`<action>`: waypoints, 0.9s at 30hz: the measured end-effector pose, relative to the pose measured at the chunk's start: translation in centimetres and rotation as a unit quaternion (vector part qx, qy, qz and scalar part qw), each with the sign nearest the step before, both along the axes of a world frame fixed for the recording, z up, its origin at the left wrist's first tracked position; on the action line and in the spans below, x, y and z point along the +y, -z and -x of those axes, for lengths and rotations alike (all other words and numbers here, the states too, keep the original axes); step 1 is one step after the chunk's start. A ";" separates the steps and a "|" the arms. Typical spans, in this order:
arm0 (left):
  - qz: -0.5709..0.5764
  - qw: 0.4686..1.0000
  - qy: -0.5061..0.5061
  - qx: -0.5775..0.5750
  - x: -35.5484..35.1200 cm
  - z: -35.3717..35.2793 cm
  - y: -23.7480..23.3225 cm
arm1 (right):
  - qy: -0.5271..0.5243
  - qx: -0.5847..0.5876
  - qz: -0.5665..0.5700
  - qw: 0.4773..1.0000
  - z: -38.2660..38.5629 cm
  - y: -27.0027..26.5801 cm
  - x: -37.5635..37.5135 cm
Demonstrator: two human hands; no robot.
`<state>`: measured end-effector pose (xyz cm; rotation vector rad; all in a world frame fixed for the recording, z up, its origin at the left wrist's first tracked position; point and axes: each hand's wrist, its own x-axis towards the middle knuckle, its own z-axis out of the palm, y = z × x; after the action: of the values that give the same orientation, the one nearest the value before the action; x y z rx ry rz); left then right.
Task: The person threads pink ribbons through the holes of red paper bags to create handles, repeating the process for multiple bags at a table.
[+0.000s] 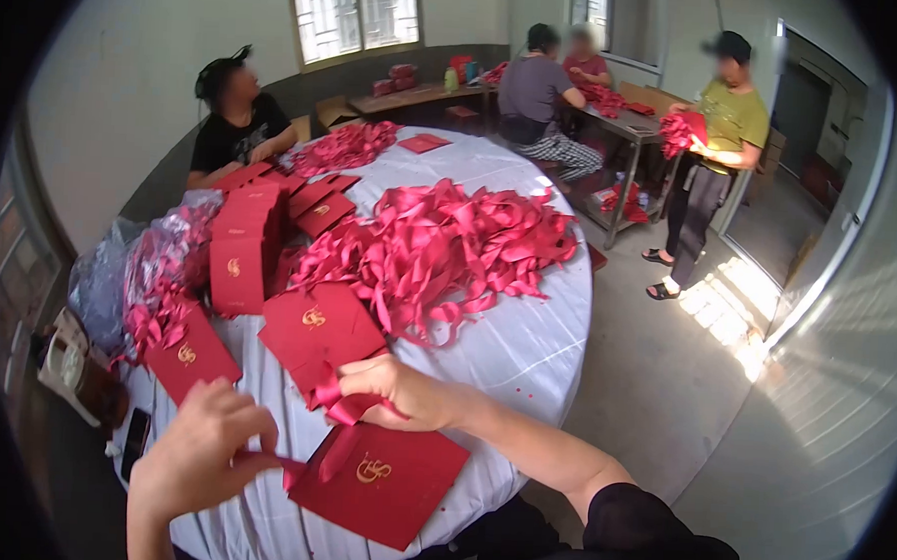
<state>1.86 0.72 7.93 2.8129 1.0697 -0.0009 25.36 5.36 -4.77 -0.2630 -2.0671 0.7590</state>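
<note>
A red card or flat bag with a gold emblem (399, 488) lies at the near edge of the round table. Over its upper left corner, a red ribbon (336, 450) stretches between my hands. My left hand (201, 449) is closed on one part of the ribbon, left of the card. Above the card, my right hand (394, 390) pinches another part, with a loop rising beside its fingers. Just beyond it lie more red cards (316, 329) with gold emblems.
A large heap of red ribbons (460, 250) covers the table's middle. Plastic-wrapped ribbons (164, 268) and a phone (135, 444) lie left. One person (240, 121) sits across the white-covered table (545, 354); others are farther back, one standing (726, 122).
</note>
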 end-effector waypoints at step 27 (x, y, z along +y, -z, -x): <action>0.343 0.748 -0.153 -0.547 1.8 0.0 9.5 | 0.157 -0.023 0.058 0.986 0.5 0.3 0.4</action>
<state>1.84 2.52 -1.55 1.4594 0.8754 0.9382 24.81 5.73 -5.08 -0.6601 -1.9640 0.6828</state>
